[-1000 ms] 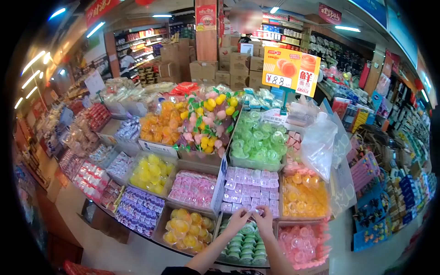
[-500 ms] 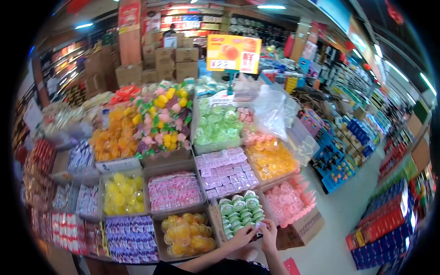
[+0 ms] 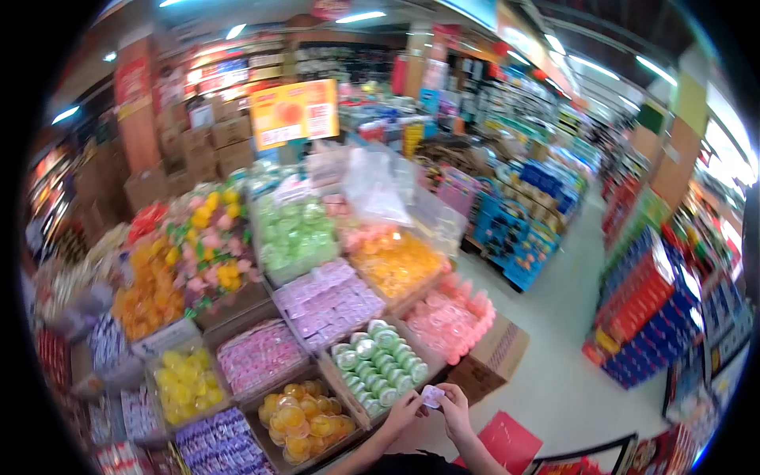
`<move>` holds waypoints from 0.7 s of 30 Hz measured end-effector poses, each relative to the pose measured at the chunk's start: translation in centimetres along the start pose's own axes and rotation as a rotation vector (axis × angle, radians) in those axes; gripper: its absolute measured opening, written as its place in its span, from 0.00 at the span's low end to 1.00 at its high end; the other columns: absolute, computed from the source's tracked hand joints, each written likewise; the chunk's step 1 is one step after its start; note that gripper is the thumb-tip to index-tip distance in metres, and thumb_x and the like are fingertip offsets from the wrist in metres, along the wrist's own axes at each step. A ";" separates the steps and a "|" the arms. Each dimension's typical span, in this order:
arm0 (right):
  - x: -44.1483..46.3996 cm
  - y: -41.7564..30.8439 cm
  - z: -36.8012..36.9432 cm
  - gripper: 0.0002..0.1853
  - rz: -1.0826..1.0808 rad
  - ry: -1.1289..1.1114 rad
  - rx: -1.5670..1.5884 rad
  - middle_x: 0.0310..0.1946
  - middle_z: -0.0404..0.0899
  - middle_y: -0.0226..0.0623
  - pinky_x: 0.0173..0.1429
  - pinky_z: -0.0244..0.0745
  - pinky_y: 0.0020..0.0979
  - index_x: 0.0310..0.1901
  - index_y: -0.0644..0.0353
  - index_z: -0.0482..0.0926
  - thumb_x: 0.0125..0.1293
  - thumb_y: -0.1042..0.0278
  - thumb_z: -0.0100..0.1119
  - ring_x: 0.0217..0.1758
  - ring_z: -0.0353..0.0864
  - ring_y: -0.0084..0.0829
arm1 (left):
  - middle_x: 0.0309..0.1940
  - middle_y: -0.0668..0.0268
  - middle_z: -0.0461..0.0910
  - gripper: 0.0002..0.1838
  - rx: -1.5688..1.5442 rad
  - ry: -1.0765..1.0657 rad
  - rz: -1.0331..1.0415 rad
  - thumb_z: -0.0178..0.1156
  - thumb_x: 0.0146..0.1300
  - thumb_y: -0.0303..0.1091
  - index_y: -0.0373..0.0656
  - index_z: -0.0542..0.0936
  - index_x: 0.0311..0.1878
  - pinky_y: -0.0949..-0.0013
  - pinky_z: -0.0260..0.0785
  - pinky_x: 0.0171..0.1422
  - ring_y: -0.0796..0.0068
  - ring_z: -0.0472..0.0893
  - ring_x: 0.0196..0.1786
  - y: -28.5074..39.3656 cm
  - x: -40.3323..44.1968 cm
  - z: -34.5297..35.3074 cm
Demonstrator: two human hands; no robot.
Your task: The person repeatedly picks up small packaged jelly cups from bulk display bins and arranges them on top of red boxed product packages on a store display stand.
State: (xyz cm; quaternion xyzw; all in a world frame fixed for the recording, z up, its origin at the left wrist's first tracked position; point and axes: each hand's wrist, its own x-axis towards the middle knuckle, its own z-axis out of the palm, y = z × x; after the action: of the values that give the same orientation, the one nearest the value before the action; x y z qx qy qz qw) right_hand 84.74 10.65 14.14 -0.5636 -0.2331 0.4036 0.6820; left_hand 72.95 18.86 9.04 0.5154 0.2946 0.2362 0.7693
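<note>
A small pale purple packet (image 3: 432,397) is pinched between my two hands, just in front of the display. My left hand (image 3: 407,412) grips its left side with bent fingers. Its right side is in the fingers of my right hand (image 3: 453,405). Beside my left hand stands a box of green and white round cups (image 3: 380,368). Behind it lie purple packets (image 3: 328,302) in rows, and pink cups (image 3: 447,317) fill the box to the right. Orange round cups (image 3: 301,419) are in a box to the left of my hands.
A yellow price sign (image 3: 294,115) rises above the display. A clear plastic bag (image 3: 376,186) hangs near it. A cardboard box (image 3: 495,356) stands beside the display on the right. Blue and red cartons (image 3: 649,317) are stacked across the aisle. A red sheet (image 3: 507,443) is low in front.
The view has swung right, so the display now sits further left and more aisle shows. Both hands are still together at the packet, now past the front edge of the green cup box.
</note>
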 end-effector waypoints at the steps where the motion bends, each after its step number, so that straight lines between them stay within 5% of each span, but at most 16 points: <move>1: -1.0 -0.3 -1.0 0.11 -0.032 0.018 0.015 0.44 0.80 0.38 0.49 0.78 0.27 0.50 0.65 0.73 0.68 0.75 0.55 0.46 0.81 0.26 | 0.27 0.65 0.79 0.11 -0.028 -0.040 0.019 0.52 0.73 0.36 0.41 0.74 0.35 0.73 0.72 0.38 0.75 0.81 0.32 -0.4 0.0 1.0; 7: -5.7 -2.8 -8.7 0.13 0.093 0.170 0.240 0.46 0.79 0.37 0.54 0.77 0.33 0.52 0.62 0.73 0.68 0.77 0.50 0.49 0.80 0.31 | 0.28 0.65 0.79 0.10 -0.051 -0.198 0.018 0.52 0.73 0.33 0.40 0.74 0.35 0.73 0.73 0.41 0.75 0.81 0.33 -0.2 -1.6 8.7; 21: -16.3 -4.7 -23.2 0.12 -0.094 0.245 0.256 0.45 0.80 0.34 0.53 0.75 0.28 0.53 0.63 0.75 0.68 0.75 0.52 0.48 0.78 0.24 | 0.30 0.62 0.80 0.08 0.024 -0.403 -0.016 0.51 0.73 0.30 0.39 0.73 0.36 0.68 0.74 0.44 0.72 0.81 0.34 -3.8 -6.9 24.0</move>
State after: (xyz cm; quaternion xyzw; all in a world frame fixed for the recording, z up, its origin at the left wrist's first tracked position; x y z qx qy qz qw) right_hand 94.82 -16.29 14.88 -0.5056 -0.1209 0.3260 0.7896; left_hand 84.91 -2.80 14.06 0.5591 0.1417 0.1189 0.8082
